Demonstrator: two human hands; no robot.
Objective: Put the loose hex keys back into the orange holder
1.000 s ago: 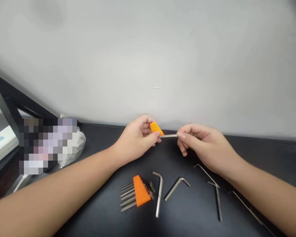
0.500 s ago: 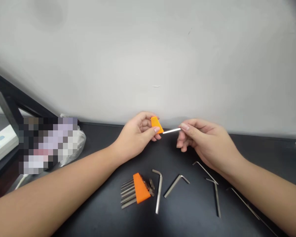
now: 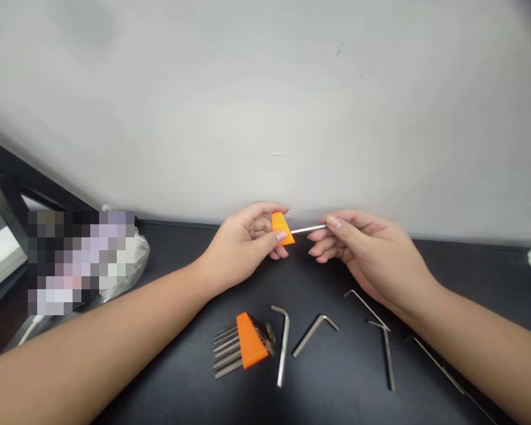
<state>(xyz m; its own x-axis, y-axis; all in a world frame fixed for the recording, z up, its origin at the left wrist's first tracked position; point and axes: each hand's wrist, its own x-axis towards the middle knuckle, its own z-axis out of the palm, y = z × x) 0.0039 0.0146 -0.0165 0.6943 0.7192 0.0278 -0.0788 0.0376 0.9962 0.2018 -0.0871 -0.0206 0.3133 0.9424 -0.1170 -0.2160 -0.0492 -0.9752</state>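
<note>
- Above the desk (image 3: 181, 383), close to the wall (image 3: 265, 106), the left hand (image 3: 245, 255) held the orange holder (image 3: 280, 222), its grip clamped around the piece.
- Opposite, the right hand (image 3: 371, 248) pinched the slim key (image 3: 308, 228); this grip was together on the key's far end and hid its shape there.
- At the holder's edge, the key's near end met the orange plastic; whether it had entered a hole could not be told.
- Probable fault, misalignment: had the key stood at a slant to its hole, a push could have jammed it or skidded it off the edge.
- Probable fault, slip: the pinch on thin metal was small, so a tight fit might have twisted the key or driven the holder backward.
- Probable fault, disturbance: an overlapping pair of keys (image 3: 388, 360) lay just beside the right forearm (image 3: 478, 336), and a lowered arm could have swept them aside.
- Nearer the viewer, the second orange holder (image 3: 251, 342), carrying several keys, rested beside a bent key (image 3: 284, 342), apart from both hands.
</note>
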